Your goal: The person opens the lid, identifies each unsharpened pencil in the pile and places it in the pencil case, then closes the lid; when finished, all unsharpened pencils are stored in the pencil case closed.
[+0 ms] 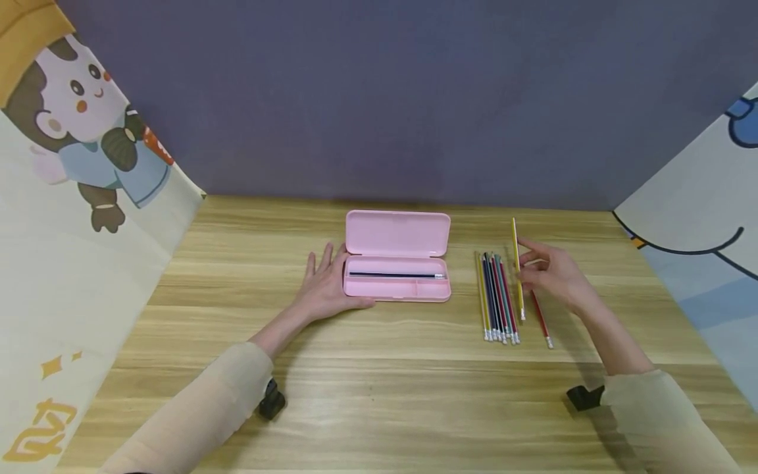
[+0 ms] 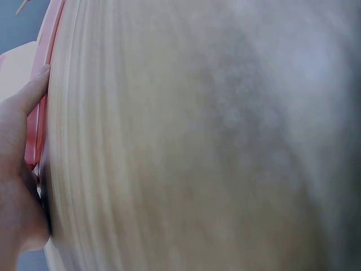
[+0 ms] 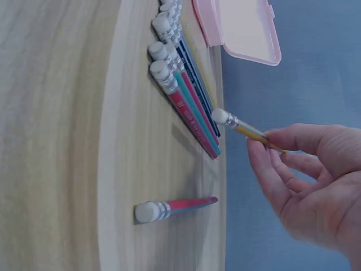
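Observation:
My left hand [image 1: 329, 284] rests against the left end of an open pink pencil case [image 1: 385, 289], fingers spread and thumb [image 2: 35, 90] along its front edge. One dark pencil [image 1: 391, 275] lies lengthwise in the long compartment. Above the table, my right hand [image 1: 553, 273] pinches a yellow pencil [image 1: 521, 299] between thumb and fingers, its white eraser end [image 3: 221, 116] pointing toward me. Beneath that hand a lone red pencil [image 1: 541, 319] lies on the table. Left of it is a bundle of several pencils [image 1: 497, 299] in yellow, dark, teal and red, side by side.
The case's raised lid [image 1: 398, 234] stands at the back. Under everything is a wood-grain table [image 1: 379, 382], with a dark blue-grey panel [image 1: 403, 99] along its far edge. Cartoon-printed panels [image 1: 53, 250] flank both sides.

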`<state>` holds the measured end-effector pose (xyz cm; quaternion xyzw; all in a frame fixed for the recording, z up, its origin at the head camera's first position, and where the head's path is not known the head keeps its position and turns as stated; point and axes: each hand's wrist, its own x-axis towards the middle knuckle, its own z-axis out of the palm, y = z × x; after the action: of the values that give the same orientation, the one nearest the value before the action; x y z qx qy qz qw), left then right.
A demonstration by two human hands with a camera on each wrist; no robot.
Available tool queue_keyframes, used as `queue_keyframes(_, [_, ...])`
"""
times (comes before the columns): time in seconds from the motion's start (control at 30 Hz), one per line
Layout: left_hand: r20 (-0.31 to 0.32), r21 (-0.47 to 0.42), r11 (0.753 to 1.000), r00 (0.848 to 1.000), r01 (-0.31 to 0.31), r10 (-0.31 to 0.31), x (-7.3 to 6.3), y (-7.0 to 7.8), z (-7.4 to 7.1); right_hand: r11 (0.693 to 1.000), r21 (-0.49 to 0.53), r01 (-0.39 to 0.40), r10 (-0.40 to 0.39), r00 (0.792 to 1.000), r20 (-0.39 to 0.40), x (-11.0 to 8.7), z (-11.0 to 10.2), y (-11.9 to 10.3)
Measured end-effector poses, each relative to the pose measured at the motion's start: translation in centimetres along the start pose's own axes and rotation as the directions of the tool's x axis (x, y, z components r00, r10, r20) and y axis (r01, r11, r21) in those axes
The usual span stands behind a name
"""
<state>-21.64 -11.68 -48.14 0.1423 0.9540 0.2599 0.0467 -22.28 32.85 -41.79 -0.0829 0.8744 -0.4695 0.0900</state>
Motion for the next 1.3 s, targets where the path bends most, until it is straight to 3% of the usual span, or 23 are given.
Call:
queue_keyframes(0.33, [0.01,-0.004,1.0,1.0,0.006,-0.006,0.0,0.0,0.0,0.997,-0.03,0.072,-0.075,0.994,-0.085,0.5,0.4,-1.2])
queue_keyframes(0.63, [0.008,-0.011,1.0,1.0,0.007,-0.007,-0.1,0.2,-0.1,0.984,0.009,0.176,-0.172,0.969,-0.18,1.5,1.6,-3.3])
queue_keyframes(1.3, [0.002,-0.037,0.999,1.0,-0.005,0.005,0.0,0.1,0.0,0.936,0.105,0.336,-0.312,0.93,-0.194,5.3,5.2,-7.5])
